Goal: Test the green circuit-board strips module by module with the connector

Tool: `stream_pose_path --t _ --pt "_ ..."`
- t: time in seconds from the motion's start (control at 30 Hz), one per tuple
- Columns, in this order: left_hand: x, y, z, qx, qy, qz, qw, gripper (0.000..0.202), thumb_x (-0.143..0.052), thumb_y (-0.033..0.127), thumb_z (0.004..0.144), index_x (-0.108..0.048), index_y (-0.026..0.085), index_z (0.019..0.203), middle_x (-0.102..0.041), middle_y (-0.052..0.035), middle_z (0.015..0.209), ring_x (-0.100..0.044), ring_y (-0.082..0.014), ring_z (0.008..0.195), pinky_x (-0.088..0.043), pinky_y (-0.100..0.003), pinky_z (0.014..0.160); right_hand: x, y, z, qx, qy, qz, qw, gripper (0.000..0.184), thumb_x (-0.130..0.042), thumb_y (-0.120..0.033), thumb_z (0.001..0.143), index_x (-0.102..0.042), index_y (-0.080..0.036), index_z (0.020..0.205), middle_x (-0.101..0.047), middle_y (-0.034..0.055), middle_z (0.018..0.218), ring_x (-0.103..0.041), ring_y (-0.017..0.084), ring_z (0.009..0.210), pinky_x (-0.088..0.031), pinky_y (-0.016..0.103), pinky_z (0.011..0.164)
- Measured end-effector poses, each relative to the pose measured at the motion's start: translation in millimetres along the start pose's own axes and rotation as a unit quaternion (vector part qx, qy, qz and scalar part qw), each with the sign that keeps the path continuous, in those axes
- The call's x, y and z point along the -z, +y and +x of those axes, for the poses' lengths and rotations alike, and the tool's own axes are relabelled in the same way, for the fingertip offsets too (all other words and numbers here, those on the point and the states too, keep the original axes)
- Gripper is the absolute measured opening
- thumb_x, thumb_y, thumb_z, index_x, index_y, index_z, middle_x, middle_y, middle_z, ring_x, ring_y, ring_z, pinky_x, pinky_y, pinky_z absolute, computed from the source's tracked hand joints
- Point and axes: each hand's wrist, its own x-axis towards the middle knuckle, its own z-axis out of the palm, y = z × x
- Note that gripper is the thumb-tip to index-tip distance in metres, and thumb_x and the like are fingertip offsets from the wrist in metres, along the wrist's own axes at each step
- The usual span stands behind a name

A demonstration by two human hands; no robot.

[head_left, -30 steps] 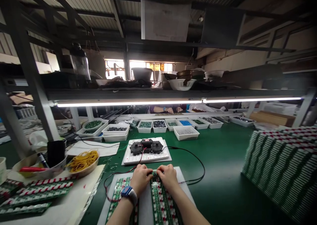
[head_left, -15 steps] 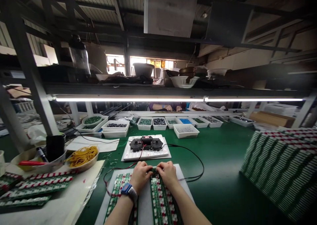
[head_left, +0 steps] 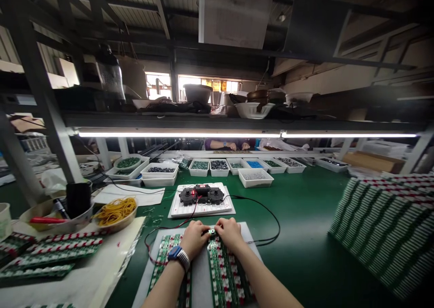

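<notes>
My left hand (head_left: 195,238), with a blue-faced watch (head_left: 179,256) on the wrist, has its fingertips pinched at the far end of a long green circuit board (head_left: 222,267). From the other side, my right hand (head_left: 231,232) pinches that same end. A small white bright spot (head_left: 212,231) shows between the two sets of fingertips. White and red parts stand in rows on the board. A second circuit board (head_left: 166,254) lies to the left, partly behind my left forearm. Both boards rest on a white sheet (head_left: 249,235).
Beyond my hands, a black two-dial device (head_left: 201,195) with red lights sits on a white tray (head_left: 176,212), wires trailing. Part bins (head_left: 256,178) line the back. Stacked boards (head_left: 379,235) stand right; a rubber-band bowl (head_left: 117,213) stands left. A co-worker's hands (head_left: 237,145) are at the back.
Red lights have come on at the black device, and a bright spot now shows between my fingertips. My hands stay at the board's far end; the view shifts slightly.
</notes>
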Motion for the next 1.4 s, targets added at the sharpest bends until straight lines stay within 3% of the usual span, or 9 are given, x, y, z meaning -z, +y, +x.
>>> stream_pose_path --t 0.13,0.4,0.6,0.8,1.07,1.4 --pt "0.2 1.4 -1.3 0.0 0.001 0.001 1.0 0.028 -0.056 0.034 0.086 -0.075 0.026 0.106 -0.066 -0.0057 0.093 -0.055 -0.0232 0.099 -0.043 -0.03 0.088 2.6 -2.3 6.5 -0.008 -0.026 -0.008 1.0 0.02 -0.055 -0.028 0.085 -0.075 -0.026 0.084 -0.075 0.0035 0.092 -0.06 0.025 0.102 -0.037 0.031 0.082" --pt "0.4 3.9 -2.3 0.0 0.002 0.017 1.0 0.026 -0.056 0.027 0.086 -0.076 0.025 0.104 -0.067 -0.0062 0.093 -0.055 -0.0234 0.098 -0.043 -0.031 0.088 2.1 -10.4 5.4 -0.027 -0.024 -0.015 0.999 0.025 -0.062 -0.047 0.083 -0.072 -0.024 0.08 -0.075 0.0051 0.09 -0.06 0.027 0.102 -0.037 0.032 0.081" --pt "1.7 6.2 -4.3 -0.008 0.002 0.024 1.0 0.028 -0.054 0.029 0.09 -0.073 0.027 0.109 -0.068 -0.0056 0.097 -0.055 -0.0229 0.1 -0.042 -0.031 0.091 -5.0 -1.2 -1.8 0.026 0.037 0.008 0.999 0.021 -0.057 -0.034 0.09 -0.072 -0.023 0.08 -0.074 0.0036 0.087 -0.061 0.023 0.095 -0.035 0.027 0.076" --pt "2.0 7.3 -5.1 -0.005 0.009 0.02 1.0 0.026 -0.056 0.028 0.088 -0.074 0.026 0.107 -0.068 -0.0053 0.096 -0.056 -0.0224 0.099 -0.043 -0.03 0.09 -4.3 0.3 -3.8 0.022 0.028 0.0 0.999 0.018 -0.059 -0.03 0.089 -0.073 -0.023 0.082 -0.074 0.0052 0.088 -0.061 0.023 0.094 -0.035 0.027 0.074" --pt "2.1 7.4 -4.7 -0.003 0.013 0.012 1.0 0.026 -0.056 0.029 0.087 -0.074 0.024 0.105 -0.069 -0.0056 0.098 -0.057 -0.0234 0.101 -0.044 -0.032 0.091 -13.2 6.4 -8.7 0.059 0.069 0.012 0.996 0.021 -0.056 -0.029 0.092 -0.072 -0.022 0.081 -0.074 0.0033 0.089 -0.058 0.023 0.094 -0.033 0.028 0.076" --pt "1.1 7.2 -7.2 -0.011 0.02 0.008 1.0 0.027 -0.056 0.026 0.087 -0.073 0.023 0.108 -0.068 -0.0058 0.098 -0.057 -0.0235 0.101 -0.044 -0.032 0.092 -10.3 6.2 -7.9 0.049 0.058 0.027 0.997 0.021 -0.057 -0.03 0.092 -0.073 -0.022 0.081 -0.074 0.0036 0.088 -0.057 0.023 0.094 -0.034 0.028 0.077"
